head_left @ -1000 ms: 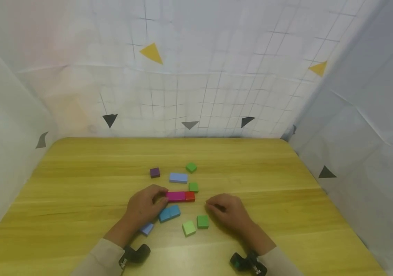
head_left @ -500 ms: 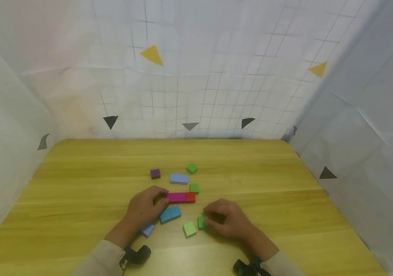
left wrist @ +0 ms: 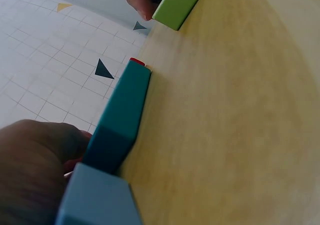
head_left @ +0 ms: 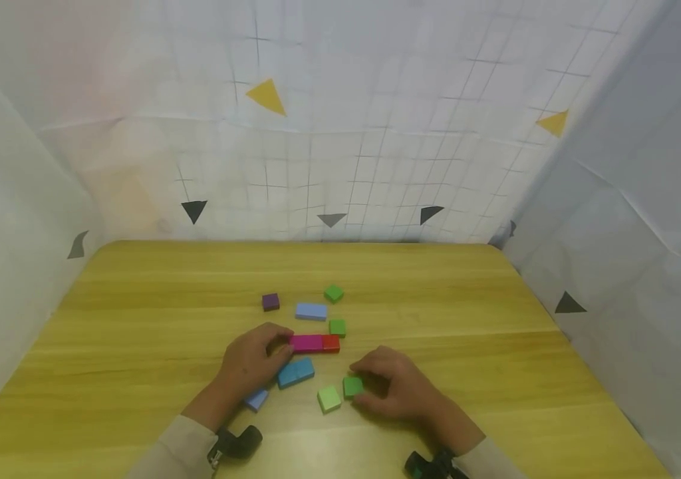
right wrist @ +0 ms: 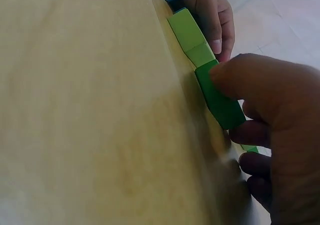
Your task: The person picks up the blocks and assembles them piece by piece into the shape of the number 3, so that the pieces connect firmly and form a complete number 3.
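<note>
My left hand pinches the left end of a magenta block between thumb and forefinger. A red block sits flush against its right end. Just below that row lies a blue block, close to the left thumb; in the left wrist view it looks teal. My right hand is around a green block, thumb at its near right corner and forefinger beyond its far side, with a gap showing. The right wrist view has the thumb overlapping this green block. A light green block lies left of it.
Behind the row are a green block, a periwinkle block, another green block and a dark purple block. A second periwinkle block lies partly under the left wrist. White sheets enclose the wooden table.
My right hand has come down and nearer to the green block, its thumb and forefinger spreading apart around it. My left hand has stayed on the magenta block.
</note>
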{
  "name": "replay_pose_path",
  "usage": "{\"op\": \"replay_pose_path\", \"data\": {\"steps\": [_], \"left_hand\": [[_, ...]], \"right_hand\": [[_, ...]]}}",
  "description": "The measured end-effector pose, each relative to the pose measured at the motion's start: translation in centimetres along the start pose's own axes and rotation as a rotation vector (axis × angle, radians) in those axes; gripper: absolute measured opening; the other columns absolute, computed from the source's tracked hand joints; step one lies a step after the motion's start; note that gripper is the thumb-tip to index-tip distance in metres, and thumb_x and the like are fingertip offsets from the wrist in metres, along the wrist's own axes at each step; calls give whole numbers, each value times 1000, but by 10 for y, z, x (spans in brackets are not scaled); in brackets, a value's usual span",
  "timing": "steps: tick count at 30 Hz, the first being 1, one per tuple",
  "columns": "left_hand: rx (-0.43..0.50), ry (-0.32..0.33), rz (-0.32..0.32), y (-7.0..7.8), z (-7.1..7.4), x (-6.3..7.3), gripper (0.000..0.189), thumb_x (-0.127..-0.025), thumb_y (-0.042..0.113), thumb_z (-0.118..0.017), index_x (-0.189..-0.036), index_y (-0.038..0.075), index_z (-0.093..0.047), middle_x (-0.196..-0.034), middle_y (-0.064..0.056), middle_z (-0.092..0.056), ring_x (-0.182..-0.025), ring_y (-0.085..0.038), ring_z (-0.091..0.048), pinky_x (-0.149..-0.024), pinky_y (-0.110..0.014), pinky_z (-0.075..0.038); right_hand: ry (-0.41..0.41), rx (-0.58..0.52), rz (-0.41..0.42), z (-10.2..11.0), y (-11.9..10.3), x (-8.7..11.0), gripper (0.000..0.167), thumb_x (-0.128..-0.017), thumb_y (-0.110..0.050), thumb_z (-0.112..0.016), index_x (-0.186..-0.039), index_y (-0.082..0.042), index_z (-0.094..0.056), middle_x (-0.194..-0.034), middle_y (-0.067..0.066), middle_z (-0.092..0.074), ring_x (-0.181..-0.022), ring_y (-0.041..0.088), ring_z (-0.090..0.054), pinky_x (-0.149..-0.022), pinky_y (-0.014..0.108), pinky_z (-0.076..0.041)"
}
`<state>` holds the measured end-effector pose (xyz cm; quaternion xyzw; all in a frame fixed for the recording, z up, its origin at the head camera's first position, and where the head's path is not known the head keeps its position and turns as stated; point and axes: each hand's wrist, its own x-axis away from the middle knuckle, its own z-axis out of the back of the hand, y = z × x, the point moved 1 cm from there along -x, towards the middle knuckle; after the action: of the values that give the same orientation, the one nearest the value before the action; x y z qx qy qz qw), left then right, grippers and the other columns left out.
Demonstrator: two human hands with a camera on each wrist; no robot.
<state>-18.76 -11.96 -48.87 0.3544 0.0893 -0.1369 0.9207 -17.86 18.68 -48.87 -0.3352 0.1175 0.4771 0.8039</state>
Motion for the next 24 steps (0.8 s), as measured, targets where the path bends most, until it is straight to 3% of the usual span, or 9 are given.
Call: {"op": "replay_pose_path", "data": {"steps": [10, 19, 24], "left_hand": [[-12, -6, -12, 1, 2, -1, 26, -91, 32, -73, -115, 23, -71, -111, 11, -71, -105, -12, -66, -87, -37, -53], [-15, -18, 3, 1, 3, -1, 26, -91, 33, -72, -115, 23, -71, -110, 11, -70, -95, -9, -64, -82, -35, -52], [-16, -16, -9, -2, 1, -2, 28, -91, 34, -72, -117, 23, -70, -112, 11, -70, -98, -11, -64, -83, -36, -52]], "right_hand": [[-11, 26, 10, -1, 1, 0, 34, -78, -23, -82, -109, -14, -73, -103, -6, -66, -94, 7, -60, -82, 22, -52], [-11, 46, -21, -3, -1, 0, 33, -79, -24, -81, -109, -12, -72, -103, -3, -68, -94, 10, -62, -84, 25, -53], [-7, 52, -24, -3, 1, 0, 37, -79, -22, -81, -113, -12, -70, -103, -3, -68, -92, 11, -62, -83, 25, -53]]}}
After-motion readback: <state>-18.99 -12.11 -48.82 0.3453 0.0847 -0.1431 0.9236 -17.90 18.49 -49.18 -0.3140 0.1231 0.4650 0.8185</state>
